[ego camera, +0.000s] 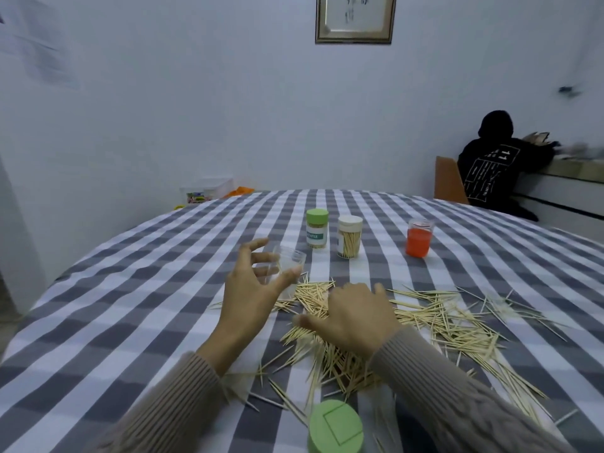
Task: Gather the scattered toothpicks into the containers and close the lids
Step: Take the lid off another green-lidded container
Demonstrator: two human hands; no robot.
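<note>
A heap of scattered wooden toothpicks (pixel 434 318) covers the middle and right of the checked tablecloth (pixel 137 289). My left hand (pixel 251 286) grips a clear, lidless plastic container (pixel 289 263) just above the heap's far left edge. Curled fingers of my right hand (pixel 356 318) rest on the pile, pinching a bundle of toothpicks (pixel 300 331) that sticks out to the left. A loose green lid (pixel 336 426) lies at the near edge. Farther back stand a green-lidded jar (pixel 317 228), a white-lidded jar (pixel 349 237) with toothpicks, and an orange container (pixel 419 238).
A person in a black hoodie (pixel 490 168) sits at the back right beside a counter, facing away. A clear box (pixel 209 191) with colourful items lies beyond the table's far left edge. A framed picture (pixel 354 18) hangs on the wall.
</note>
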